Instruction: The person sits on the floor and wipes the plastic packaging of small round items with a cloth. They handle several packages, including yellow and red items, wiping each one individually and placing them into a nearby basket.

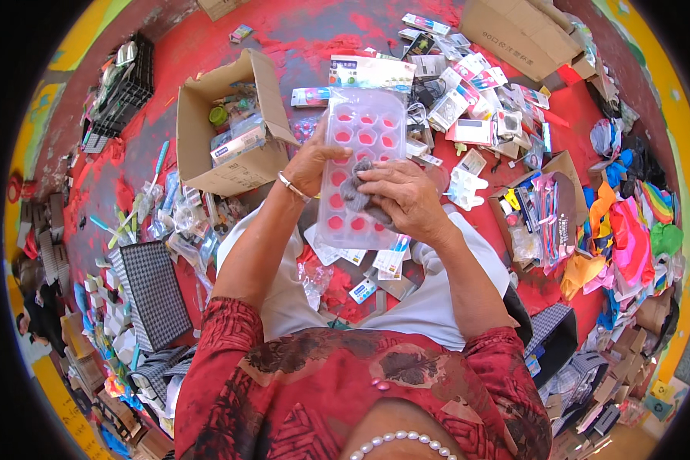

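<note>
My left hand (313,162) grips a pale translucent ice cube tray (360,126) by its left edge, thumb over the top. Rows of round cells show red or pink in it, and clear wrapping seems to cover it. At its far end is a printed header card (372,73). In my right hand (410,195) a crumpled grey cloth (355,188) is bunched under the fingers and pressed against the tray's face. The tray is held up over my lap, above several printed cards (341,253).
An open cardboard box (238,172) with packaged goods stands to the left. Packaged small goods (475,100) lie heaped at the far right. Nearer right is a box of pens and packets (544,211), beside colourful fabric (629,238). A checked box (153,287) lies at left.
</note>
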Motion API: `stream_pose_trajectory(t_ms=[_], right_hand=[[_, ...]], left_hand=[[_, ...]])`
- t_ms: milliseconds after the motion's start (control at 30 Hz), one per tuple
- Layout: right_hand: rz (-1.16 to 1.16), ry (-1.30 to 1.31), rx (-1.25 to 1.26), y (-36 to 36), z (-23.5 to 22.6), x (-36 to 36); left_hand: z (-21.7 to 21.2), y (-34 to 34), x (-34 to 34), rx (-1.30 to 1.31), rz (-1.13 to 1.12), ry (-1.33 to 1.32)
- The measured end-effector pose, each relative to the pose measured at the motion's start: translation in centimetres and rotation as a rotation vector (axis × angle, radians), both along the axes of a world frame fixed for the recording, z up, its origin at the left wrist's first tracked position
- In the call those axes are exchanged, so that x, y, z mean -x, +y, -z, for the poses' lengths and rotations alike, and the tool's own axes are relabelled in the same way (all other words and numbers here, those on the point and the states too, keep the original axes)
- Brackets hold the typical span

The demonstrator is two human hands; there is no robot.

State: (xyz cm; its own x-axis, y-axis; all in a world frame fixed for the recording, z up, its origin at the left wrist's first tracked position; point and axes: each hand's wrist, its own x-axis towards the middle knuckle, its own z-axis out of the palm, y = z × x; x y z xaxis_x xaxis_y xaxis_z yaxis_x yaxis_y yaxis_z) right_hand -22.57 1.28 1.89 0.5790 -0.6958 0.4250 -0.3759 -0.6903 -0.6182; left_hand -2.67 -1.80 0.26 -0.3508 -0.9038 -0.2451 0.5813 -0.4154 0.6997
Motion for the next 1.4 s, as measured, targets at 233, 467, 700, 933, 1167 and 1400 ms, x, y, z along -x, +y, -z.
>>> stream_pose_trajectory(t_ms=[233,467,700,933,1167,1400], right_hand=[[0.455,0.086,0.336,-5.3,0.1,1.6],[0.899,0.274,-0.094,-6.4,1.9,7.6],[1.165,-0.021,0.034,-5.6,-1.3,9.6],[0.484,-0.154,-0.126,-4.2,1.0,0.0],[0.220,0.056,0.070,0.6,1.6,-4.2],[-0.147,0.012,-0.053,4.2,0.3,-2.0]], left_hand=[[-1.3,3.4,3.1,-0.054,0.393,-0.068],[-1.3,3.3,1.9,0.037,0.293,-0.243],[-0.2,1.8,0.5,0.004,0.151,-0.140],[2.8,1.4,2.8,-0.114,0.068,-0.230],[3.8,0.1,1.5,-0.361,-0.009,-0.046],[2.2,-1.6,-0.4,-0.225,-0.313,-0.258]])
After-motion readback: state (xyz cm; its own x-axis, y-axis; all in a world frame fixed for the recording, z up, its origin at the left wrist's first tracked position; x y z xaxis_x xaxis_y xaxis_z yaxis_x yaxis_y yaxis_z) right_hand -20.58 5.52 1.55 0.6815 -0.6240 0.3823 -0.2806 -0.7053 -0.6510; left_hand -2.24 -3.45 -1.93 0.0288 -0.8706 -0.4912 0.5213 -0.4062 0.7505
